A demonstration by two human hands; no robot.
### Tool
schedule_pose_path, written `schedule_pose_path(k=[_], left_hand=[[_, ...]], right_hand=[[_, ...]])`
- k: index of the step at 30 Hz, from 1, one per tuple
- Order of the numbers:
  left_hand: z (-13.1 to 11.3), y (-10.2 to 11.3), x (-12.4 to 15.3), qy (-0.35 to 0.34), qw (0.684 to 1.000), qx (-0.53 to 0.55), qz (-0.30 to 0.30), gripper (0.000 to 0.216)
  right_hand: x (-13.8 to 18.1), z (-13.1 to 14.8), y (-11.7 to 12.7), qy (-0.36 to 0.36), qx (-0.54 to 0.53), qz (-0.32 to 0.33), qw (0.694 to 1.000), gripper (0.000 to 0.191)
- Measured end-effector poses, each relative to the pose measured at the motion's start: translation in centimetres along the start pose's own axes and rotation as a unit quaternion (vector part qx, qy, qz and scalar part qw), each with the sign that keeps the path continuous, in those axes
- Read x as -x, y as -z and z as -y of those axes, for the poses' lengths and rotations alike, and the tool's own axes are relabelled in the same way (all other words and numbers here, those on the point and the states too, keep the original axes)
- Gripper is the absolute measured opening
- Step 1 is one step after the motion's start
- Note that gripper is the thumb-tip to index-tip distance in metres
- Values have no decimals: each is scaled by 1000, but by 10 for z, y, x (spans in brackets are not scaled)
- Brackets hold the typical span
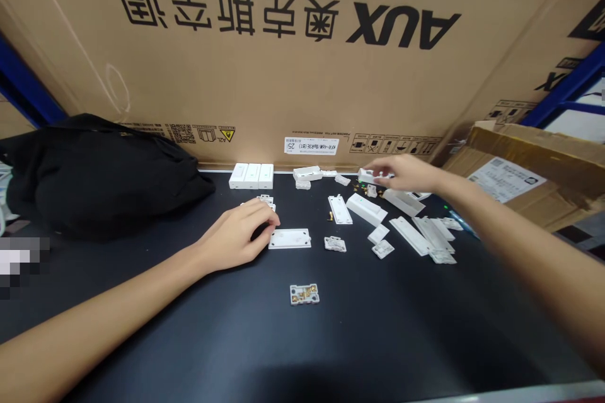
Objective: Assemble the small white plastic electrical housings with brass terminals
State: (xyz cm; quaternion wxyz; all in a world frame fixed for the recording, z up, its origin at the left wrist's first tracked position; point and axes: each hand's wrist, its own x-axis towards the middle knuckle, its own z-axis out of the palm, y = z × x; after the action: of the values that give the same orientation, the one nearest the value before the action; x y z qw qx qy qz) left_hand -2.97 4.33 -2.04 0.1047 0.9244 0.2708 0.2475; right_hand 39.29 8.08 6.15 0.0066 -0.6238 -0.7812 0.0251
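Note:
My left hand (pixel 239 234) rests on the black table (pixel 236 327), fingers curled, its fingertips touching the left edge of a flat white plate (pixel 290 238). My right hand (pixel 401 172) reaches to the back of the table and pinches a small white plastic piece (pixel 366 175). Around it lie several white covers and plates (pixel 416 233) and small white inserts (pixel 334 244). Nearer me sits a white insert with brass contacts (pixel 304 294).
Three white switch blocks (pixel 252 175) stand in a row by a large AUX cardboard box (pixel 293 50). A black bag (pixel 94 170) fills the left side. An open cardboard box (pixel 529 176) sits at the right.

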Motion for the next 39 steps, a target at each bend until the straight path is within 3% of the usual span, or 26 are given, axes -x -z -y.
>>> schedule_pose_path(k=[2,5,7,10,15,24,33,39], left_hand=[[0,0,0,-2,1000,1,-1,12],[1,-1,0,0,1000,3,-1,12],[1,-1,0,5,1000,1,-1,11],[2,-2,0,8,1000,-1,1,11],[1,-1,-1,7,1000,0,8,11],[0,-1,-1,0,1000,-4,15,12],[-1,0,-1,-9,1000,-2,20,12],[-3,1,-1,-12,1000,-4,27,13]], right_hand=[[7,-22,13,-54,36,-8,998,43],[24,-56,21,-133,89,31,987,27],[38,-72,16,-159,103,79,979,18],[56,-84,1,-180,119,118,969,20],[67,-83,-13,-174,130,101,971,20],[63,-69,-11,-109,58,87,989,11],[73,-81,19,-220,8,18,975,39],[70,-85,-6,-283,85,72,953,29]])
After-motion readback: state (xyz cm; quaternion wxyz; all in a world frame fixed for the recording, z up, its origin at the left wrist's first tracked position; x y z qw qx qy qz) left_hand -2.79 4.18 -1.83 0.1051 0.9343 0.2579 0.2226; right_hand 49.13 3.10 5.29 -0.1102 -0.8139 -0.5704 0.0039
